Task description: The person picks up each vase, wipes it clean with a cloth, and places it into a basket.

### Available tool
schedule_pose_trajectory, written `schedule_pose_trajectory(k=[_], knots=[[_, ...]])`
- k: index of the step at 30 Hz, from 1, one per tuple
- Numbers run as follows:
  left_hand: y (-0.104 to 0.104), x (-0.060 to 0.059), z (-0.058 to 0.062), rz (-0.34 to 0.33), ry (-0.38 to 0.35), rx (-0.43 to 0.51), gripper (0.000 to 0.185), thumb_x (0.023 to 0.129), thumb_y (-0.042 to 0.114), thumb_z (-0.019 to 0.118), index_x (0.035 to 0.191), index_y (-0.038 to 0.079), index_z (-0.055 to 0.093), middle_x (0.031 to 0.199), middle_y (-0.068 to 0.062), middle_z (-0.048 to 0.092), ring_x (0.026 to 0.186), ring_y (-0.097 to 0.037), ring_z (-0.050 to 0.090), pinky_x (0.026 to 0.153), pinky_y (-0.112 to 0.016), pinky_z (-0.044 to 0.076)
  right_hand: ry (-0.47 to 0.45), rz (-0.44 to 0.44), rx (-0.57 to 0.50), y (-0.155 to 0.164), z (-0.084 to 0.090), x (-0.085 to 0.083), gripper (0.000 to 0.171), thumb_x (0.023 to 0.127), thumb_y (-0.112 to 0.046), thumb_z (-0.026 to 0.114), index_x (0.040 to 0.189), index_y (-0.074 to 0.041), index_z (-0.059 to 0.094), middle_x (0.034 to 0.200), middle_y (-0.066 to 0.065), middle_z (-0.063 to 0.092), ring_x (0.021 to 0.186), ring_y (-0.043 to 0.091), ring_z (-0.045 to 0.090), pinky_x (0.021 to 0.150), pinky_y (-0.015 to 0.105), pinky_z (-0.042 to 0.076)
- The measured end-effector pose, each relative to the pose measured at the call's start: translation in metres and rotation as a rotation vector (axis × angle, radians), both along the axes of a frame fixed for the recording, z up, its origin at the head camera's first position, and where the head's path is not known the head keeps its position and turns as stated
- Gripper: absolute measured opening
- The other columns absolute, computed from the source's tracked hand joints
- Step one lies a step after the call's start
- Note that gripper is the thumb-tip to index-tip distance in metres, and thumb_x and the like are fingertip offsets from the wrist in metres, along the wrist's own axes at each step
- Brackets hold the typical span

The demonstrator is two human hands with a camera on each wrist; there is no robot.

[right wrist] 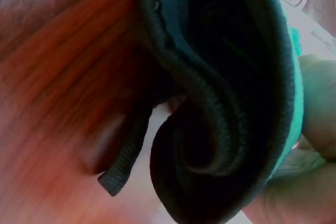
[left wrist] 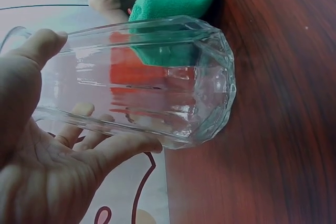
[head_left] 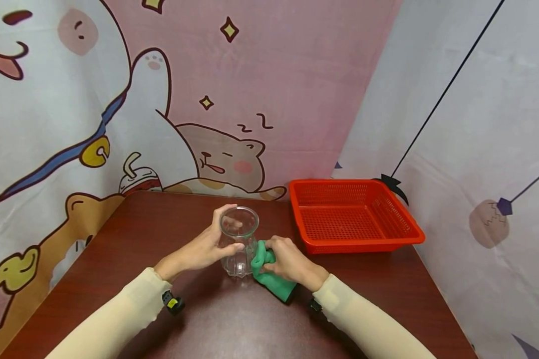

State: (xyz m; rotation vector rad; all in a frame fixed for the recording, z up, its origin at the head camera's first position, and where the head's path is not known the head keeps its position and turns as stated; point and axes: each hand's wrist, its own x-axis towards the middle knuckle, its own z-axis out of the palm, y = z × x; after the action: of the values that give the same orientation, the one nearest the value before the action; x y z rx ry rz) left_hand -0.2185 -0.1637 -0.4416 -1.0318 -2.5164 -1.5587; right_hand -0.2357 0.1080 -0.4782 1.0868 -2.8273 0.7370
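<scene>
A clear glass jar (head_left: 240,262) with a ribbed body stands out in the middle of the head view. My left hand (head_left: 213,245) grips it from the left, the thumb on the near side and the other fingers behind. In the left wrist view the jar (left wrist: 157,85) shows its faceted base, apart from the tabletop. At the jar's right side, my right hand (head_left: 289,262) pinches a bunched green cloth (head_left: 276,285) against the glass. The dark edging of the cloth (right wrist: 210,103) fills much of the right wrist view and hides most of that hand.
An orange-red plastic basket (head_left: 346,223) with perforated walls sits at the back right of the brown wooden table (head_left: 224,324). Behind the table hangs a curtain (head_left: 296,75) printed with cartoon animals, and a paler one (head_left: 476,124) borders the right side.
</scene>
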Motion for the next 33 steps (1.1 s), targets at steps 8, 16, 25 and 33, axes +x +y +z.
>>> schedule_pose_trajectory(k=[8,16,25,33], knots=[[0.005,0.001,0.001,0.038,0.027,0.009,0.094,0.094,0.02,0.079,0.157,0.026,0.01,0.134,-0.02,0.056,0.127,-0.033,0.059,0.098,-0.046,0.051,0.006,-0.006,0.004,-0.001,0.0,0.003,0.035,0.075,-0.03,0.096,0.098,-0.015,0.073,0.086,-0.007,0.058,0.081,0.009,0.058,0.072,0.023,0.052],[0.012,0.01,0.012,0.136,0.04,0.035,0.094,0.087,0.022,0.086,0.154,0.016,0.021,0.126,-0.021,0.064,0.119,-0.036,0.064,0.094,-0.05,0.052,0.019,-0.004,-0.005,-0.001,-0.004,0.002,0.036,0.074,-0.03,0.097,0.096,-0.015,0.072,0.086,-0.008,0.057,0.08,0.008,0.058,0.07,0.022,0.052],[0.02,0.025,0.036,0.209,0.015,0.091,0.089,0.081,0.012,0.09,0.149,0.009,0.033,0.123,-0.019,0.065,0.114,-0.043,0.065,0.09,-0.052,0.052,0.022,-0.023,0.02,-0.003,-0.006,0.003,0.037,0.076,-0.027,0.095,0.1,-0.013,0.071,0.09,-0.006,0.058,0.081,0.009,0.058,0.07,0.022,0.051],[0.022,0.026,0.038,0.226,0.039,0.075,0.089,0.08,0.011,0.091,0.148,0.005,0.034,0.122,-0.008,0.064,0.111,-0.042,0.066,0.089,-0.048,0.053,0.018,-0.038,-0.007,-0.003,-0.008,0.004,0.039,0.077,-0.024,0.094,0.105,-0.01,0.072,0.095,-0.004,0.061,0.083,0.009,0.059,0.072,0.022,0.052]])
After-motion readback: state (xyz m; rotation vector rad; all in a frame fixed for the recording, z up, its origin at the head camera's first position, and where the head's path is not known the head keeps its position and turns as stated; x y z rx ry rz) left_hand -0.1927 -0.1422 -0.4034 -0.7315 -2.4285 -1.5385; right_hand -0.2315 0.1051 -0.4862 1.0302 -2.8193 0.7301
